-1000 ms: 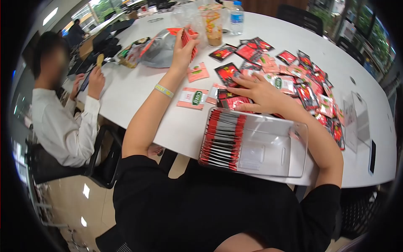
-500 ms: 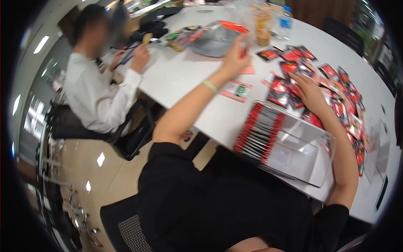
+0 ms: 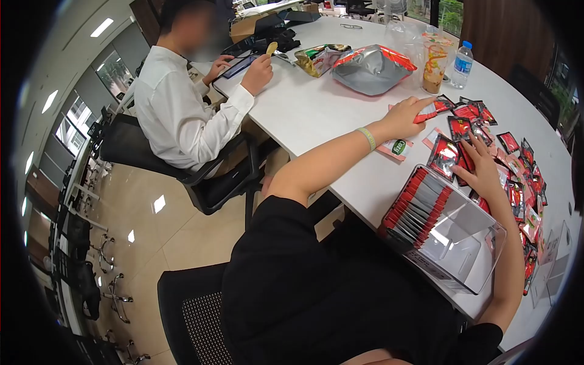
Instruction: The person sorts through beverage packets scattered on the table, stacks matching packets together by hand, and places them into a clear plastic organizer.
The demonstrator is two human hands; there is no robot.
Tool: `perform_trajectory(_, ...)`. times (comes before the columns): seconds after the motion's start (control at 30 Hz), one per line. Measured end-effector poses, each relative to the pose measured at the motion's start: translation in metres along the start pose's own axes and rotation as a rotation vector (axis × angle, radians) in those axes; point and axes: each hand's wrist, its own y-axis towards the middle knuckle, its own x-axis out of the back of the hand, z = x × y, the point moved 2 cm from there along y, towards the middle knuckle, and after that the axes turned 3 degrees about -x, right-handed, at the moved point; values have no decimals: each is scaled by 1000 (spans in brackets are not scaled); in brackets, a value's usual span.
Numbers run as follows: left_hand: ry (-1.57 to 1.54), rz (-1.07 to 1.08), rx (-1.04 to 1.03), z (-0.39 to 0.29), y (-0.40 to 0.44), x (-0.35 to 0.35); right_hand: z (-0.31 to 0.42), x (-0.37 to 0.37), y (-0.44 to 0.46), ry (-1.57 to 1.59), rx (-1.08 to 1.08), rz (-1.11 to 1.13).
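Note:
My left hand (image 3: 406, 119) is closed around a red and pink sachet (image 3: 428, 112), above the table just left of a pile of sachets. Over the near part of that pile (image 3: 516, 191) lies my right hand (image 3: 483, 169), its fingers spread and touching the packets. A red and black sachet (image 3: 444, 156) lies beside its thumb. In front of me, a clear plastic box (image 3: 471, 267) holds a row of red-edged sachets (image 3: 417, 207) standing upright along its left side. A pink sachet with a green label (image 3: 398, 146) lies flat below my left wrist.
A silver and red bag (image 3: 374, 70), a drink cup (image 3: 434, 67) and a water bottle (image 3: 462, 66) stand towards the back of the white table (image 3: 304, 109). A person in a white shirt (image 3: 176, 115) sits at the left, holding a phone-like device and a yellowish piece.
The camera view has shifted, with the table further right. My left hand has moved from near the silver bag towards the pile. My right hand's fingers have spread more.

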Motion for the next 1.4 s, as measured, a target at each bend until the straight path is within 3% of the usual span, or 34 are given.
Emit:
perform_trajectory(0.23, 125, 10, -63, -8, 12, -23, -15, -10, 3, 77, 42, -132)
perform_trajectory(0.43, -229, -56, -62, -29, 25, -37, -9, -7, 2, 10, 56, -220)
perform_trajectory(0.5, -525, -95, -66, -29, 28, -42, -12, -9, 3, -44, 86, -228)
perform_trajectory(0.53, -383, -300, -249, -28, 28, -40, -12, -9, 2, -130, 100, -241)
perform_trajectory(0.57, -385, -300, -243, -23, 30, -42, -13, -9, 2, -127, 101, -235)
perform_trajectory(0.63, -782, -213, 134, -17, 29, -35, -12, -8, 2, -165, 101, -235)
perform_trajectory(0.7, -855, -315, 103, 0, 33, -40, -11, -9, 1, -112, 34, -182)
perform_trajectory(0.8, -1229, -331, 399, 13, 32, -36, -13, -8, 2, -147, -2, -114)
perform_trajectory(1.03, -1257, -436, 491, 4, 25, -23, -4, -3, 2, 55, -98, -44)
perform_trajectory(1.17, -1289, -462, 510, 8, 28, -27, -3, -8, 4, -17, 85, -227)
perform_trajectory(1.3, -1329, -462, 474, 17, 26, -29, -13, -10, 6, 22, 85, -273)
perform_trajectory(1.4, -1310, -424, 516, 14, 28, -22, -39, -15, 10, 121, 50, -445)
